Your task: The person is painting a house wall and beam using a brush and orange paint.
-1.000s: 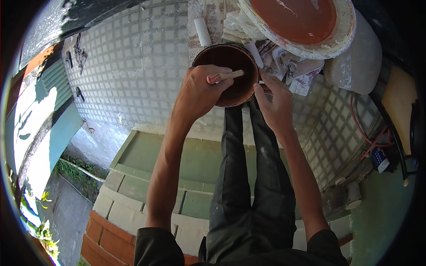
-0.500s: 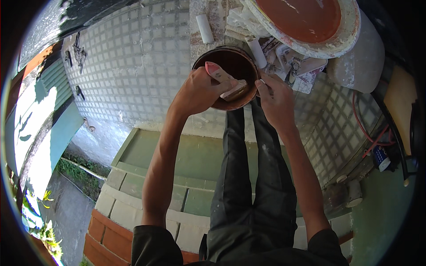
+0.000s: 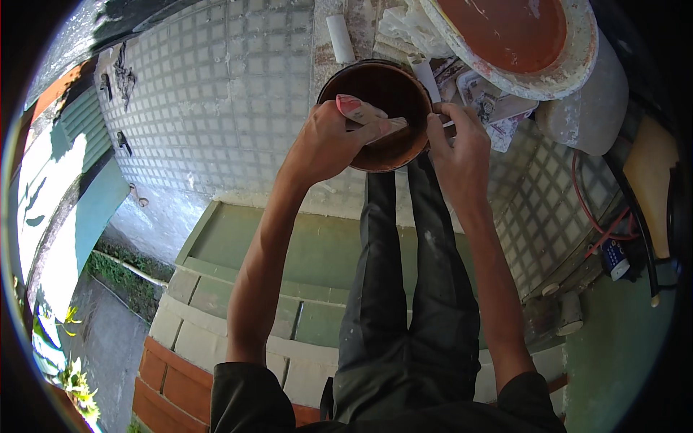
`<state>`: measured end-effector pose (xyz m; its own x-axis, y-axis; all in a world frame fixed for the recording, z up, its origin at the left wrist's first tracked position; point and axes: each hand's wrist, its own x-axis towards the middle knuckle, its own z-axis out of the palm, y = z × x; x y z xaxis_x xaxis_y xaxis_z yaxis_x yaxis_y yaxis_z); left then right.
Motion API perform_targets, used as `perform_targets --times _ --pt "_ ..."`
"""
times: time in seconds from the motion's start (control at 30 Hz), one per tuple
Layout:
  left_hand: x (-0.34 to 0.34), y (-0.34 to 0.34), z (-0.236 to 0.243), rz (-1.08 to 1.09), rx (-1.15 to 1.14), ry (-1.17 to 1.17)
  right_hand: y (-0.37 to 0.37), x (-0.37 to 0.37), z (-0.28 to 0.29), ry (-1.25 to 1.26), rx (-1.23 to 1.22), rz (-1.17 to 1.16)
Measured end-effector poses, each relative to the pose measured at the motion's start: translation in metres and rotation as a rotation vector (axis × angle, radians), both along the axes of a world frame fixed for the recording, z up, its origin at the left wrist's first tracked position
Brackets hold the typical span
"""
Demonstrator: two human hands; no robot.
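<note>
Below the wall stands a round bucket [image 3: 411, 155] with a dark brown inside. My left hand [image 3: 328, 141] is closed round a flat, pale paintbrush [image 3: 368, 115] with a red handle end, held over the bucket's opening. Its far end points down into the bucket, and my fingers hide part of it. At the bucket's right edge my right hand [image 3: 462, 144] pinches the rim with thumb and fingers. A small whitish piece shows between those fingers, too small to make out.
A large paint-crusted tub [image 3: 577, 72] of reddish-brown liquid stands at the far right. White rollers [image 3: 340, 40], crumpled plastic [image 3: 415, 29] and a stained tray [image 3: 498, 105] lie near the bucket. A red hose [image 3: 588, 206] hangs right. Green ledges [image 3: 289, 249] lie below.
The bucket has shifted slightly up and tilted a little in view. My right hand has moved slightly right and up with its rim. The paintbrush has turned a little in my left hand.
</note>
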<state>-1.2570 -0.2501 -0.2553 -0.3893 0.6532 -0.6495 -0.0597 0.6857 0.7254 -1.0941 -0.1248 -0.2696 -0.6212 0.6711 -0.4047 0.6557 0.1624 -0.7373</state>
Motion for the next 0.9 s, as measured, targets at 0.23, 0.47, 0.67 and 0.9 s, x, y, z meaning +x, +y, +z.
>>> perform_targets --times 0.23,0.47,0.67,0.9 --pt "0.009 -0.009 -0.007 -0.099 -0.063 -0.007 -0.014 0.023 -0.015 0.010 -0.196 -0.085" --pt "0.012 -0.014 -0.011 -0.083 -0.051 0.040 -0.023 0.023 -0.006 -0.003 -0.691 -0.211" --pt "0.011 -0.013 -0.017 -0.071 -0.007 -0.014 -0.023 0.021 -0.006 -0.052 -0.772 -0.237" --pt "0.014 -0.011 -0.031 -0.026 -0.085 0.025 -0.024 0.021 -0.010 -0.069 -0.759 -0.283"
